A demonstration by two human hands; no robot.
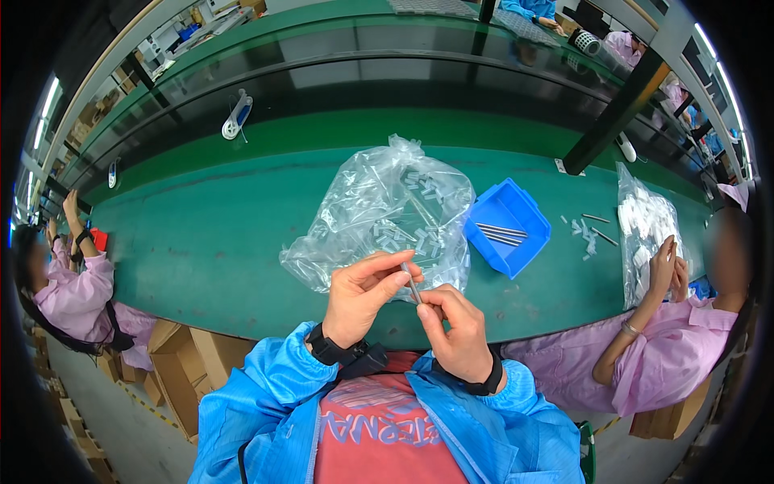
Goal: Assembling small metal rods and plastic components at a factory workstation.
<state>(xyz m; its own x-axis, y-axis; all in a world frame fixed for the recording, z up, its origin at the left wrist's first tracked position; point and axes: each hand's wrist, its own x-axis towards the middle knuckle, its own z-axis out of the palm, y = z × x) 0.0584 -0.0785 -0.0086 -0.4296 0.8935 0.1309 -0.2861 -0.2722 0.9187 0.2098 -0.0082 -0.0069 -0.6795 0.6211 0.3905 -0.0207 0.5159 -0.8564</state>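
Observation:
A slim grey metal rod [414, 289] stands tilted between my two hands, in front of my chest. My left hand [363, 294] is closed, with thumb and forefinger at the rod's upper end; whether a small clear piece sits there too, I cannot tell. Lower down, my right hand [455, 329] pinches the same rod between thumb and fingers. Just beyond my hands lies a large clear plastic bag [343, 214] with many short translucent tubes [393, 236] inside. To its right, a blue bin [532, 242] holds several metal rods [500, 234].
Loose tubes [587, 240] and two rods lie on the green table [201, 242] right of the bin. A bag of white parts [649, 218] is beside a co-worker [661, 339]; another person [81, 290] sits at left. A black post [617, 117] rises at back right.

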